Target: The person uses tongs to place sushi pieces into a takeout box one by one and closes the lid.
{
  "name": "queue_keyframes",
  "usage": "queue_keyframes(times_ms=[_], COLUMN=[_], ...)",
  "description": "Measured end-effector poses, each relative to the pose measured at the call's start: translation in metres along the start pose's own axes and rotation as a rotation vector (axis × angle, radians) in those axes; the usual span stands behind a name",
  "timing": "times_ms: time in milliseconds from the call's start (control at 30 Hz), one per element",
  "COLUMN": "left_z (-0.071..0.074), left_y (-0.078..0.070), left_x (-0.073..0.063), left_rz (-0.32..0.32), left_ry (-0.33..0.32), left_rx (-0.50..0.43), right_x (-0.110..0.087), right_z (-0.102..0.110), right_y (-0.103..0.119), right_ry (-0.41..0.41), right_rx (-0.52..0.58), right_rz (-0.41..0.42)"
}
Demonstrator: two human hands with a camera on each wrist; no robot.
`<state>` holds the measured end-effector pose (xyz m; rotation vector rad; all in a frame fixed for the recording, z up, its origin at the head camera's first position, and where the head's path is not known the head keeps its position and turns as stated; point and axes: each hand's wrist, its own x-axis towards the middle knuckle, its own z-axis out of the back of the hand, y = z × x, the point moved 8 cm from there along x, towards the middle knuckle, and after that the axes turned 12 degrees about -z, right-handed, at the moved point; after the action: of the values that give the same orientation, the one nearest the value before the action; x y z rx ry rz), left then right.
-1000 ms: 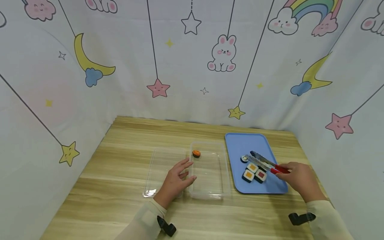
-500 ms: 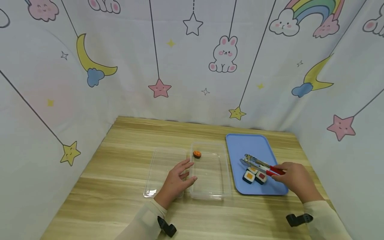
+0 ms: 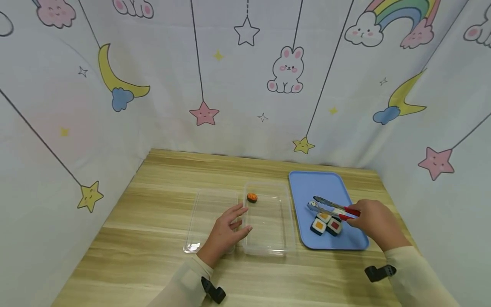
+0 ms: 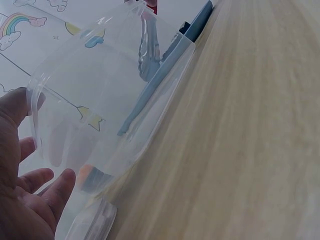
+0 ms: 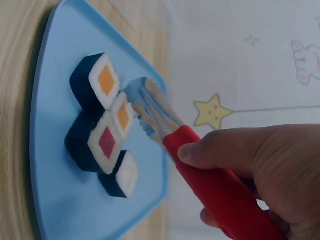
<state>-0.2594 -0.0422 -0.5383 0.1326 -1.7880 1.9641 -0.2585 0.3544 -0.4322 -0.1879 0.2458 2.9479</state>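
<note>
Right grip (image 3: 374,219) curled round red-handled tongs (image 5: 210,185), tips parted, small round roll (image 3: 313,204) by one tip on the blue tray (image 3: 318,181). Left grip (image 3: 226,228) lax at the clear box (image 3: 264,252), left of tray. Off-centre squeeze (I suspect) could skid the roll away.

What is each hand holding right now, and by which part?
The right hand holds tongs by their red handles. The left hand, relaxed at the clear box, appears to grip nothing.

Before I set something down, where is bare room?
Bare: the blue tray beyond the tongs; the wooden table left of the clear lid. Crowded: around the tray's sushi pieces; by the left hand, where lid and clear box lie close.
</note>
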Motion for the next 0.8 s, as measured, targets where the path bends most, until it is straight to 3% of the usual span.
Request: queue_keyframes(times_ms=[233, 467, 633, 800], left_z=[0.001, 0.001, 0.001, 0.001], left_y=[-0.002, -0.004, -0.003, -0.003], left_x=[0.0, -0.001, -0.002, 0.0], left_rz=[0.0, 0.004, 0.011, 0.004], left_ry=[0.009, 0.022, 0.024, 0.007], left_rx=[0.009, 0.008, 0.005, 0.0], right_x=[0.0, -0.008, -0.016, -0.015], right_z=[0.0, 0.021, 0.034, 0.021], right_y=[0.001, 0.01, 0.044, 0.089], right_ry=[-0.002, -0.126, -0.135, -0.037], right_rx=[0.016, 0.126, 0.202, 0.248], right_rz=[0.025, 0.074, 0.141, 0.192])
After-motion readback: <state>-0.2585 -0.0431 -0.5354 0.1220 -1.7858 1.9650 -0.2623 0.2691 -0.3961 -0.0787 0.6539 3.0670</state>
